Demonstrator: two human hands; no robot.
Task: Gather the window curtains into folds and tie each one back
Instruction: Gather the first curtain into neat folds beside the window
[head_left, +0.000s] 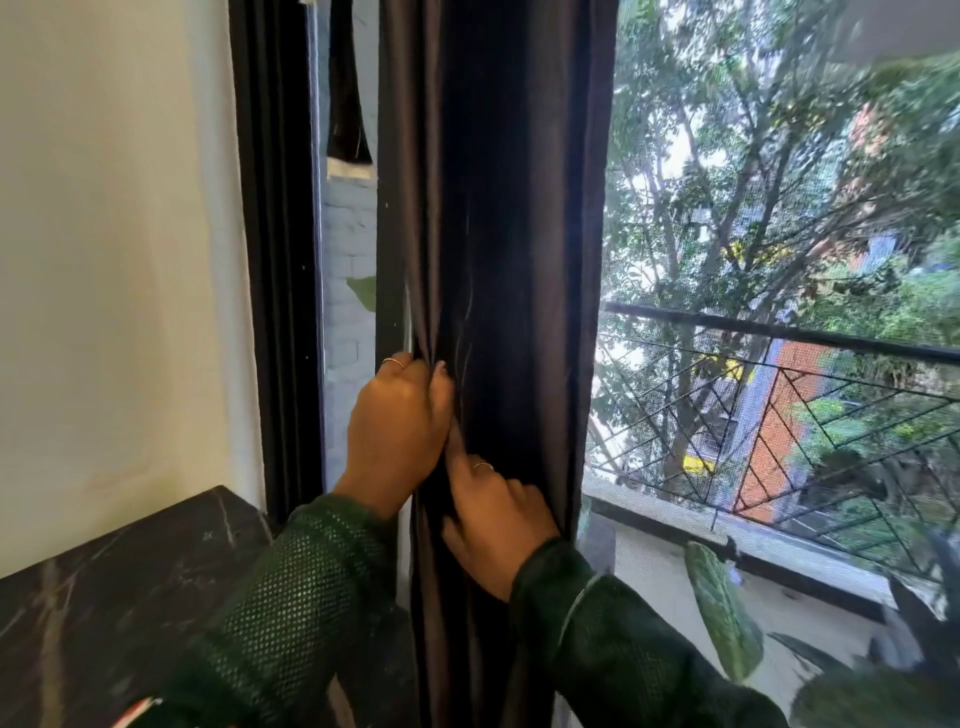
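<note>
Left hand (397, 426) fingers curled, gripping curtain (498, 208) folds; right hand (498, 519) forefinger against it.

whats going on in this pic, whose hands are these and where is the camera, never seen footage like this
There is no machine here. A person wears a camera on the head, looking forward and down, so you see their own two arms in green sleeves.

The left hand grips a bunch of the dark curtain, its fingers curled into the folds. The right hand is just below it, forefinger pointing up along the cloth and the other fingers curled against it. The curtain is gathered into a narrow column; no tie goes round it yet.

A dark strap hangs at upper left. At lower left is a dark marble counter. Through the window you see trees and a balcony railing.
</note>
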